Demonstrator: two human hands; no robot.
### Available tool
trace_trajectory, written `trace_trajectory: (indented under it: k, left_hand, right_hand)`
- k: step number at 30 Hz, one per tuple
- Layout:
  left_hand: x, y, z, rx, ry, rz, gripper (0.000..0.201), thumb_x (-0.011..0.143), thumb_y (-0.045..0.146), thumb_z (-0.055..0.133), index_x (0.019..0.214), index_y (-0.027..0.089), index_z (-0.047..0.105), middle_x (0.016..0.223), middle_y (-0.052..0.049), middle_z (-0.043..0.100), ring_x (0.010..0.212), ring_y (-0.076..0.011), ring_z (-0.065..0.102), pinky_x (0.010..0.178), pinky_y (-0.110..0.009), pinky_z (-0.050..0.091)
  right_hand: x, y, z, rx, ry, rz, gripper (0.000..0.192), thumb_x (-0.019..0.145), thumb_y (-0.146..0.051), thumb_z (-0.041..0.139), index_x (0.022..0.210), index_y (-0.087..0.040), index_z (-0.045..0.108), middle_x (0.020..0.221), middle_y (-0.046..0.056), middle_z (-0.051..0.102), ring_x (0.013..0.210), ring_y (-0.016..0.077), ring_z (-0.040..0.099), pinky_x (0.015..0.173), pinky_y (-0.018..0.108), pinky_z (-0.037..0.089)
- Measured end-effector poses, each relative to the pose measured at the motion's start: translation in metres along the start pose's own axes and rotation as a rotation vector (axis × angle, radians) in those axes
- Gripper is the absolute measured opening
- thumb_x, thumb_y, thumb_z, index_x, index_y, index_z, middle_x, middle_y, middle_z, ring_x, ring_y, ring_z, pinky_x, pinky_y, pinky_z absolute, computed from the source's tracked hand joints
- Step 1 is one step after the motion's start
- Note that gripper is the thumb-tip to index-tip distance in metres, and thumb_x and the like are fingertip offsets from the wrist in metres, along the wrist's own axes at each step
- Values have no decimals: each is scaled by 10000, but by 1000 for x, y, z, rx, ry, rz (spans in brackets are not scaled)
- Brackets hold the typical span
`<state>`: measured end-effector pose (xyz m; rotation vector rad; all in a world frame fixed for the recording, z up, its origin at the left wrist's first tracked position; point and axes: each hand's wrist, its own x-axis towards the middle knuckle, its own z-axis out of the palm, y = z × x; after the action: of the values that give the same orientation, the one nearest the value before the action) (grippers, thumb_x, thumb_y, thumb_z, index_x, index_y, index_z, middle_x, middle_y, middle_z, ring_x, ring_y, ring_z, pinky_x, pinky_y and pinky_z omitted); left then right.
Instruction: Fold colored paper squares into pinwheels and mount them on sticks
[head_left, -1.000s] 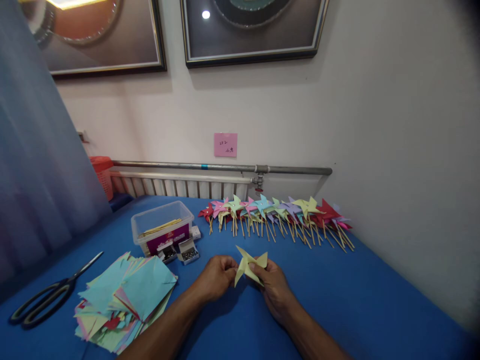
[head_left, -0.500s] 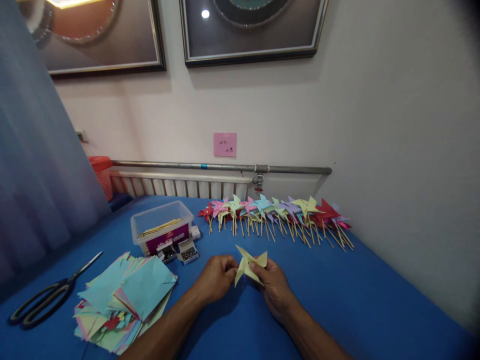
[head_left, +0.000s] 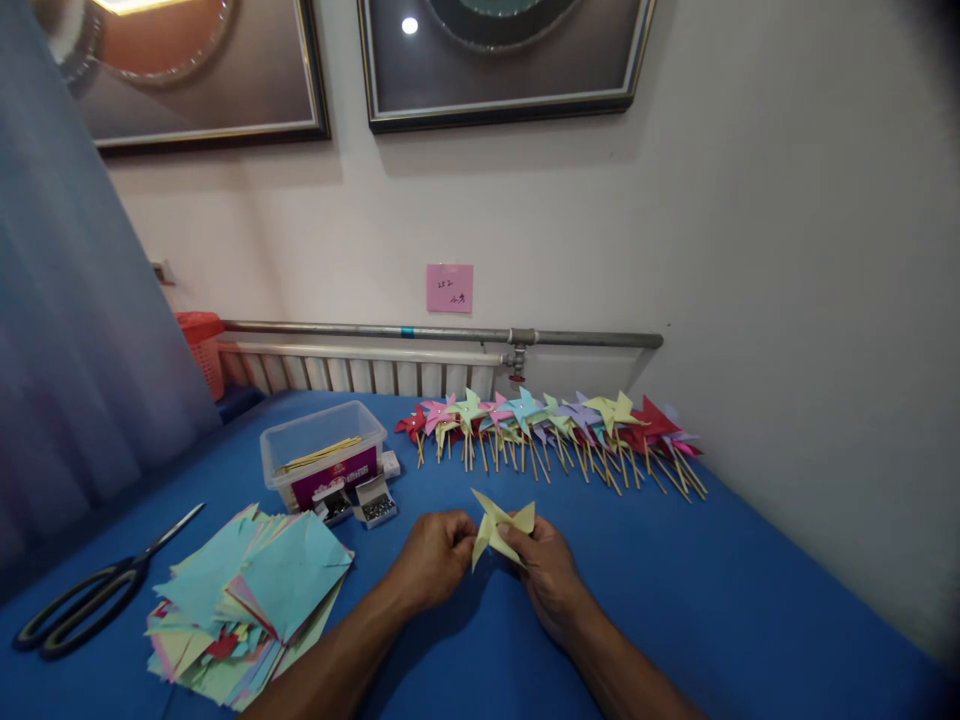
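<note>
Both hands pinch one yellow paper pinwheel [head_left: 498, 526] between them, just above the blue tabletop [head_left: 697, 590] and low in the middle of the view. Left hand [head_left: 435, 555] is curled, its fingertips pressed together on the pinwheel's left edge at about nine o'clock of the paper. Right hand [head_left: 551, 570] grips from four o'clock, thumb and fingers closed on the folded points near the centre. The pinwheel's blades stand up and fan out toward twelve and two o'clock; whether a stick is fitted cannot be told.

At twelve to one o'clock from the hands, well apart, a row of finished pinwheels on wooden sticks [head_left: 555, 430] lies along the wall in red, pink, yellow, blue and purple, sticks pointing toward the person. At ten o'clock stands a clear plastic box [head_left: 322, 455] holding thin wooden sticks, and just beside its near side sit two small open boxes of pins [head_left: 358, 503]. At eight to nine o'clock a loose stack of coloured paper squares [head_left: 247, 600] lies with light blue sheets on top. Farther out at nine o'clock, black-handled scissors [head_left: 90, 595] rest flat on the tabletop. Behind the table run a radiator and a metal pipe [head_left: 442, 335], with a pink note [head_left: 450, 288] stuck to the wall above and an orange basket [head_left: 202, 345] at the far left.
</note>
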<state>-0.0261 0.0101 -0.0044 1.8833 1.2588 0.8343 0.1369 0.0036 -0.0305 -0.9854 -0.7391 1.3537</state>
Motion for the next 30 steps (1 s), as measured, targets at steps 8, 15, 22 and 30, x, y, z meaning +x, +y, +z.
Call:
trace_trajectory:
  k: [8, 15, 22, 30]
  left_hand:
    - [-2, 3, 2, 59, 29, 38, 184, 757, 162, 466, 703, 172, 642, 612, 22, 594, 580, -110, 487, 548, -212, 303]
    - [-2, 4, 4, 49, 21, 20, 189, 777, 182, 465, 708, 166, 640, 600, 23, 577, 565, -106, 474, 541, -217, 294]
    - [-3, 4, 4, 45, 27, 24, 187, 776, 185, 465, 700, 163, 635, 591, 27, 562, 565, -105, 462, 538, -219, 288]
    - [-3, 4, 4, 7, 13, 6, 199, 776, 190, 459, 727, 156, 649, 610, 23, 580, 576, -108, 478, 546, -216, 307]
  right_hand:
    - [3, 3, -3, -30, -3, -38, 408, 546, -376, 889, 819, -176, 661, 658, -27, 669, 609, 160, 591, 631, 277, 465]
    - [1, -2, 0, 23, -18, -6, 364, 576, -323, 875, 821, -190, 641, 701, -28, 672, 641, 155, 616, 652, 274, 504]
    - [-3, -6, 1, 11, -18, 14, 400, 586, -353, 878, 877, -188, 657, 814, 22, 734, 753, 213, 680, 640, 292, 527]
    - [-2, -4, 1, 9, -3, 10, 442, 577, -373, 890, 898, -181, 654, 823, 30, 742, 748, 220, 688, 609, 281, 521]
